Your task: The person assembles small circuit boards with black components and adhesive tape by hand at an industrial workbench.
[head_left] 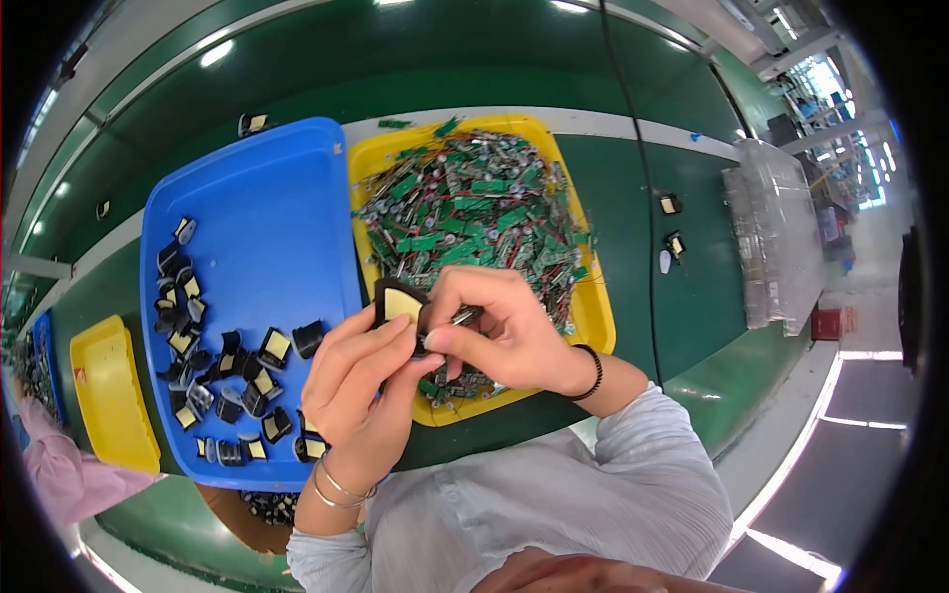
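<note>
Between my two hands is a small black plastic housing (402, 304) with a pale yellow pad on its face. My left hand (361, 381) grips it from the left, fingers along its front. Close against its right side, my right hand (499, 331) is closed in a pinch on a small part with a dark, shiny body, mostly covered by the fingers. Both hands are above the near left part of a yellow tray (593, 306) heaped with green circuit boards (465, 208) and red wires. Left of them, a blue tray (267, 217) holds several similar black housings (274, 346).
A smaller yellow tray (114, 395) lies at the far left, near another person's pink sleeve (74, 465). Below the blue tray is a cardboard box (242, 519) of dark parts. A black cable (647, 198) hangs at right, before stacked clear plastic trays (776, 237). Loose housings (670, 204) lie nearby.
</note>
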`<state>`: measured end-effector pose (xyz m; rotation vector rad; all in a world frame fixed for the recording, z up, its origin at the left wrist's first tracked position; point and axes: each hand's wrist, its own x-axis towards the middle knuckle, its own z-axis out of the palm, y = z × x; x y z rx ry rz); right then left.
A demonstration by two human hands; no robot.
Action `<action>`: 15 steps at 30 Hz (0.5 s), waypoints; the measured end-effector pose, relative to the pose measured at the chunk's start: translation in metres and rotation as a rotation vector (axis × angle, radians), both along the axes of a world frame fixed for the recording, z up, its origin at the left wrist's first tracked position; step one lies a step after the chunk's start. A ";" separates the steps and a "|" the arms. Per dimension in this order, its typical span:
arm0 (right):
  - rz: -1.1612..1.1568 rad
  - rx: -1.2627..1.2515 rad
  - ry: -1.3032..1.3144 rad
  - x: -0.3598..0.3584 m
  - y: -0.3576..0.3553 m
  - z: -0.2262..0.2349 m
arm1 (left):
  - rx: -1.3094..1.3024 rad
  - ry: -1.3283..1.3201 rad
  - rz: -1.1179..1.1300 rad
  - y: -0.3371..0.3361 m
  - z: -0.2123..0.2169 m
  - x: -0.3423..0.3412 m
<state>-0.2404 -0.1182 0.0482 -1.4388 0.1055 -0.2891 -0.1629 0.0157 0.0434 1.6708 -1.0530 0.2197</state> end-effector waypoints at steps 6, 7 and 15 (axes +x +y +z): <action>0.005 -0.012 -0.004 0.000 0.000 0.001 | -0.005 -0.019 0.005 -0.001 0.003 0.000; 0.018 -0.006 -0.002 0.001 0.000 0.001 | 0.005 -0.016 0.002 -0.002 0.004 0.000; 0.155 0.166 0.100 0.005 -0.017 -0.003 | 0.003 0.153 -0.052 -0.001 0.000 0.012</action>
